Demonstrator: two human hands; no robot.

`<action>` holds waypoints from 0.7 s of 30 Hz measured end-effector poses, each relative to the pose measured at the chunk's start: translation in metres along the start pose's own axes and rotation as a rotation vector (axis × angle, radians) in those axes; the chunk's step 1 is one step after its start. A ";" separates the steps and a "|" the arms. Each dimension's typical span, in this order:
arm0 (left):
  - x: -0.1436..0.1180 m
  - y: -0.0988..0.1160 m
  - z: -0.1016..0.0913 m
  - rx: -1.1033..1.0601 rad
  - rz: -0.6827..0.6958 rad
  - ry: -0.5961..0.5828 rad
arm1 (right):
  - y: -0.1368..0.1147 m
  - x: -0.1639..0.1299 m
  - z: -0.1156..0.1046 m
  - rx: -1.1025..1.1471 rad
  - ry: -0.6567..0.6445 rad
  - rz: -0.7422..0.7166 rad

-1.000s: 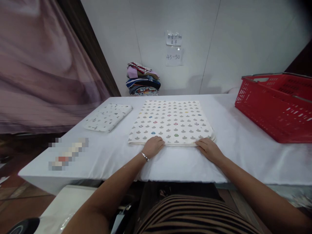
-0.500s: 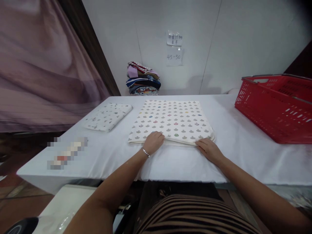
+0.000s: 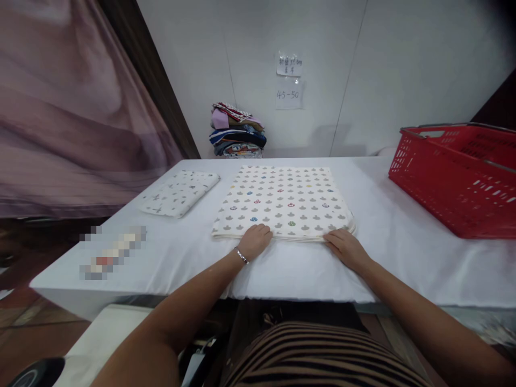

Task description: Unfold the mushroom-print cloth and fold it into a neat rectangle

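A folded white cloth (image 3: 278, 196) lies flat on the table in the middle of the view. Its print is rows of grey motifs, with a few in red, blue, green and yellow. At its near edge, left of centre, my left hand (image 3: 256, 242) has its fingers closed over the layered hem. My right hand (image 3: 345, 247) grips the same edge near the right corner, its thumb hidden. A second folded cloth (image 3: 179, 194), white with small dark prints, rests to the left, apart from both hands.
A red plastic basket (image 3: 455, 188) stands on the right of the white-covered table (image 3: 306, 277). Several folded fabrics (image 3: 237, 131) are stacked at the back by the wall. A blurred-out item (image 3: 115, 252) lies front left. Pink curtain (image 3: 72, 118) hangs at the left.
My left hand has shifted slightly down toward me, and the near edge of the cloth between my hands now lies straighter and flatter. My right hand has stayed in place.
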State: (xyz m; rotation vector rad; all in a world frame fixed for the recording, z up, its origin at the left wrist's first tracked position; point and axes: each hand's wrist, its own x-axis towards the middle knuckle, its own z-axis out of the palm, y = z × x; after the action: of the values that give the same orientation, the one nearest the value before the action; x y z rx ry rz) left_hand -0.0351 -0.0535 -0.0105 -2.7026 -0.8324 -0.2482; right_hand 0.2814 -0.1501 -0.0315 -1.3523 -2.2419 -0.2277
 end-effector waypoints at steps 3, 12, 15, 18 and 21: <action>-0.003 -0.002 -0.008 -0.068 0.008 -0.036 | 0.000 0.000 0.001 -0.007 -0.006 -0.001; 0.000 -0.002 -0.010 -0.047 -0.002 -0.069 | 0.000 0.008 -0.009 0.056 -0.054 0.067; 0.003 0.001 -0.005 -0.008 -0.015 -0.044 | 0.000 0.011 -0.014 0.072 -0.071 0.077; 0.006 0.000 -0.010 -0.003 -0.029 -0.033 | 0.001 0.014 -0.018 0.062 -0.084 0.063; 0.006 -0.001 -0.018 -0.013 -0.071 0.020 | 0.004 0.017 -0.021 0.016 -0.053 0.049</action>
State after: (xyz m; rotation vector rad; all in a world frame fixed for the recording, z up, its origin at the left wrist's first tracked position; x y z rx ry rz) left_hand -0.0317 -0.0554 0.0081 -2.6808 -0.9251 -0.2970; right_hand 0.2856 -0.1436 -0.0051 -1.4190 -2.2459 -0.1582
